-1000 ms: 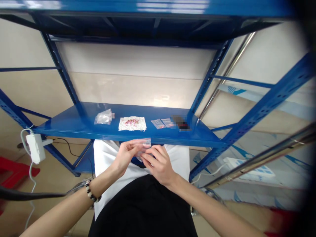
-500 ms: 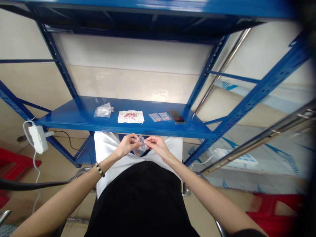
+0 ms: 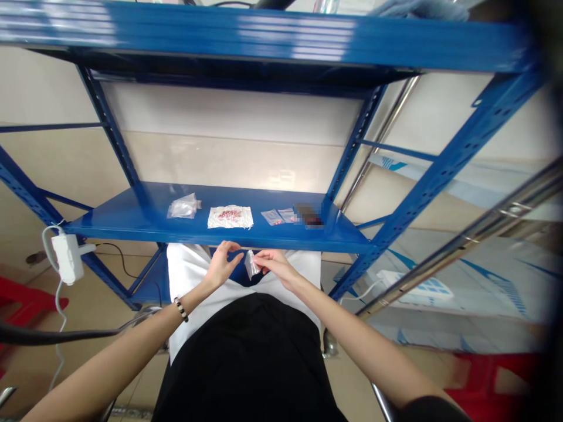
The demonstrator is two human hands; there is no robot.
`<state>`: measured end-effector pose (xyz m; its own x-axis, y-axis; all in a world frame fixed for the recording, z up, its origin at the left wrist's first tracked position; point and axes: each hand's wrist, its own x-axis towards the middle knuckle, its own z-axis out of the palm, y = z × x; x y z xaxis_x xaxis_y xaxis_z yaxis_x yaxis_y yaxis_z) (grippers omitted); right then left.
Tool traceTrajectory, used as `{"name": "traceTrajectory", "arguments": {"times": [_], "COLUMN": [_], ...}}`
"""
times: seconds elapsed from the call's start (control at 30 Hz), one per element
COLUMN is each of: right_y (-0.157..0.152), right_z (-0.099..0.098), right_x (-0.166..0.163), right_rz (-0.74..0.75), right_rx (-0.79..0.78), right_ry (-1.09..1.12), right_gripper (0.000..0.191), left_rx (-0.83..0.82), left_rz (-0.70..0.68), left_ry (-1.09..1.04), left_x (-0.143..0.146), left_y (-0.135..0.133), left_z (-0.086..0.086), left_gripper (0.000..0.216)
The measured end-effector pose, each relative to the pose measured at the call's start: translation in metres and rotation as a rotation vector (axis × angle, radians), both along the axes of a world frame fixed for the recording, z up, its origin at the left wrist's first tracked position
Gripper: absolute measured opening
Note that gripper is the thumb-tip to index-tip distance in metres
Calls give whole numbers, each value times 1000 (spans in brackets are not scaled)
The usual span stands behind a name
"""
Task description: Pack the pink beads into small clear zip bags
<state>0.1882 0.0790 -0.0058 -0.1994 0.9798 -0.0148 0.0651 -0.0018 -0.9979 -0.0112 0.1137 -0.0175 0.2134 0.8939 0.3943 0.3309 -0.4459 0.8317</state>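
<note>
The right hand (image 3: 276,267) pinches a small clear bag (image 3: 251,264) between thumb and fingertips. It holds the bag just below the front edge of the blue shelf (image 3: 132,221), in front of the white shirt (image 3: 188,276). I can't make out whether the bag has anything in it.

The left hand (image 3: 222,265) is right beside the bag, fingers loosely curled and parted. Its thumb and forefinger point toward the bag with a thin gap between, so it grips nothing. A beaded bracelet (image 3: 180,309) sits on that wrist.

Up on the shelf, from left to right:
- A crumpled clear pouch (image 3: 183,207) lies nearest the left post.
- A white sheet (image 3: 230,217) comes next, with a scatter of pink beads (image 3: 229,214) in its middle.
- Two little flat packets (image 3: 278,216) lie side by side, each with a touch of pink inside.
- A dark object (image 3: 308,215) sits close by the right post, too blurred to identify.

All of these are well apart from the hands, further back on the shelf.

Off to the left, a white power adapter (image 3: 67,258) hangs against the shelf frame, its cord trailing down toward the floor.
</note>
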Motion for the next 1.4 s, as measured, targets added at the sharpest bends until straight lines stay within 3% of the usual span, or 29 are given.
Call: {"name": "traceTrajectory", "arguments": {"times": [0.17, 0.43, 0.67, 0.83, 1.0, 1.17, 1.3, 1.4], "right_y": [-8, 5, -11, 2, 13, 11, 15, 19], "right_z": [-5, 2, -6, -10, -16, -23, -20, -16], "right_x": [-5, 0, -4, -4, -7, -12, -8, -4], "right_rz": [31, 151, 148, 135, 116, 87, 3, -78], "right_rx": [-7, -163, -128, -117, -68, 101, 225, 302], "right_ry": [20, 128, 106, 89, -48, -251, -442, -544], "right_gripper": [24, 26, 25, 30, 29, 14, 6, 10], "left_rx": [-201, -395, -399, -325, -259, -92, 18, 74], "left_rz": [-264, -433, -468, -486, -427, -250, -4, 43], "left_ry": [26, -191, -116, -55, 78, 366, 529, 596], "left_x": [8, 22, 8, 7, 7, 2, 0, 2], "left_y": [-19, -15, -22, -6, 3, -9, -7, -2], "left_z": [-7, -4, -6, -7, -6, 0, 5, 6], "left_gripper": [41, 49, 45, 40, 30, 23, 18, 14]}}
